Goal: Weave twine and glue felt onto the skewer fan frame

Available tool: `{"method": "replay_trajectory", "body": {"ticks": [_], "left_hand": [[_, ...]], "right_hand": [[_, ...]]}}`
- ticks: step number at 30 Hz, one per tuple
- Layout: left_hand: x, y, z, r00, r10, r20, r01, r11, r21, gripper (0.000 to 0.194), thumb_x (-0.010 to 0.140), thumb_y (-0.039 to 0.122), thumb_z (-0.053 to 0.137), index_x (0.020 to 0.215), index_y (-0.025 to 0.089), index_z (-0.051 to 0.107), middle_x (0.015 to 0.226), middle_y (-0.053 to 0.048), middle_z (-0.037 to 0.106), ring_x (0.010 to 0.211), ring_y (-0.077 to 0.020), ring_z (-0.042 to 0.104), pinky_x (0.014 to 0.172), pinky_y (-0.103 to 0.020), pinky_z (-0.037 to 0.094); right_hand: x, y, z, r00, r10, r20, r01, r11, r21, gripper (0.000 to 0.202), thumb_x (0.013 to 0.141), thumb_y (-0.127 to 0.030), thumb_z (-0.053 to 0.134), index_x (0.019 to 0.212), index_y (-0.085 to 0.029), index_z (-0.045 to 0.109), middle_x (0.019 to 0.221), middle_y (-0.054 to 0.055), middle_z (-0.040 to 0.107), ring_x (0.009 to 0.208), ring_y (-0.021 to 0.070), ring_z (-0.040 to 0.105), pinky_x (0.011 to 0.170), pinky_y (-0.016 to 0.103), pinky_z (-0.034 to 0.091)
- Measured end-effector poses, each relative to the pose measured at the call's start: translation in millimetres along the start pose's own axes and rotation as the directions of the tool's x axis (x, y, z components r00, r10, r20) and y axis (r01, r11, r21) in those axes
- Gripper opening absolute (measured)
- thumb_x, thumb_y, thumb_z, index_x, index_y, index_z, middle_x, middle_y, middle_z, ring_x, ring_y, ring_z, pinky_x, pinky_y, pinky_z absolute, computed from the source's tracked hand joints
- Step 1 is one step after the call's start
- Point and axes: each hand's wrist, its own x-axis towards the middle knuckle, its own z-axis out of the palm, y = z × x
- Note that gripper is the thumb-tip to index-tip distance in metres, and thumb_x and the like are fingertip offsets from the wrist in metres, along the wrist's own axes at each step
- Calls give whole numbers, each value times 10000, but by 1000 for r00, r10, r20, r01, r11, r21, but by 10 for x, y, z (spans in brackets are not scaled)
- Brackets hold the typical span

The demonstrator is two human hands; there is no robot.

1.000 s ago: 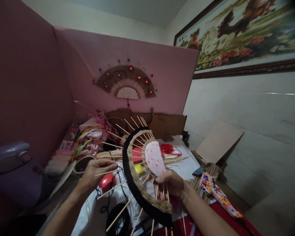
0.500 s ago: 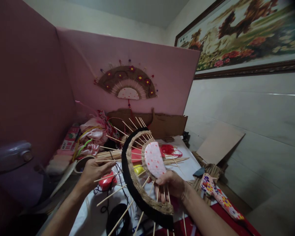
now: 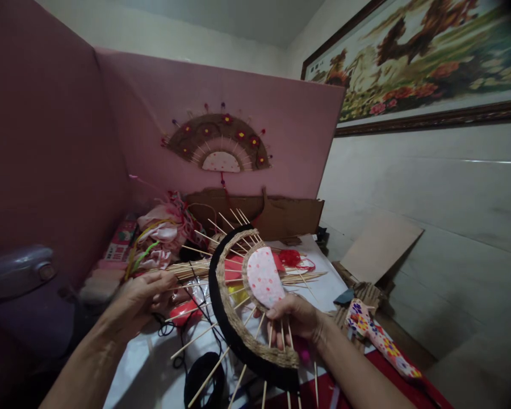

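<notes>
Right hand (image 3: 296,321) is clamping the fan frame (image 3: 234,319) at its lower edge, thumb lying by the dotted half-disc (image 3: 264,278), fingers curling behind among the sticks (image 3: 196,339); the frame is standing tilted over the worktop, between the hands. Left hand (image 3: 142,298) is poising beside the tip of one stick, fingers bunching; cannot tell whether they are closing on stick, yarn or nothing. Step in hand, by my reading, is working black yarn (image 3: 164,327) by the black band (image 3: 215,284). For good work, the right hand should be bracing the frame without bending its sticks, the left handling one stick at a time, pulling evenly, and keeping slack from snagging on lower tips. Counting: two hands are showing, one frame, one half-disc, one black band. Sticks are overlapping, some running out of view, so no sure total. Around them: one black yarn coil (image 3: 196,375) is lying below, one red packet (image 3: 187,312) near the left hand, one red yarn tangle (image 3: 293,258) beyond the half-disc, one flower-patterned tool (image 3: 381,341) off right. One finished-looking fan (image 3: 242,124) is hanging on the pink panel (image 3: 289,130), bearing about seven flowers.
</notes>
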Motion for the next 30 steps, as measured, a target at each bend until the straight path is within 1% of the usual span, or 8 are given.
{"method": "replay_trajectory", "body": {"ticks": [5,10,14,18,21,23,26,30], "left_hand": [[-35,26,115,968,252,-17,-230,907,353,250,527,351,778,608,148,656,496,30,554,437,-88,507,423,-189,410],[21,-22,85,778,591,214,-577,536,616,187,657,362,680,679,178,709,630,-19,622,598,-149,568,535,-244,449],[107,-107,-4,604,701,380,-666,182,723,145,737,303,614,721,195,709,687,-33,641,662,-161,571,612,-268,449],[152,-124,-57,573,692,440,-644,47,764,102,712,284,631,687,226,711,659,-22,634,660,-167,560,636,-278,443],[141,-73,-91,644,686,338,-627,221,747,126,652,334,685,723,237,725,727,-32,668,722,-189,584,673,-290,458],[115,-33,-113,766,616,183,-556,493,669,161,637,354,700,709,211,722,746,-42,674,705,-184,593,626,-272,463],[69,6,-146,940,341,37,-321,839,440,215,597,363,735,664,161,704,665,-35,649,531,-129,541,455,-220,403],[56,-8,-152,990,125,72,-136,972,191,225,565,333,765,572,139,652,426,40,477,361,-45,334,352,-178,269]], "right_hand": [[16,7,4,999,7,-31,-8,1000,-15,325,589,-228,566,843,-34,623,600,105,689,446,164,637,350,176,423],[17,23,-5,999,39,-4,-40,998,-48,292,579,-241,583,775,-30,633,578,108,682,430,161,628,347,177,423],[11,31,3,997,50,61,-44,995,-90,278,597,-234,587,818,-72,629,602,86,693,438,160,633,344,166,415],[-2,21,28,992,29,122,-16,994,-108,340,599,-215,604,909,-76,622,617,85,696,470,168,647,380,170,445],[-23,7,21,991,12,137,2,995,-104,382,591,-211,596,944,-68,617,618,92,695,466,175,645,365,171,442],[-41,0,5,990,3,138,10,996,-94,391,589,-213,583,950,-65,619,618,89,694,446,170,635,349,171,434],[-66,-4,-6,990,-11,143,22,997,-74,397,567,-188,577,945,-75,626,616,68,694,414,150,614,322,155,408],[-78,-1,3,984,-5,178,12,999,-38,423,514,-168,571,920,-63,629,559,71,679,354,136,576,287,143,383]]}}
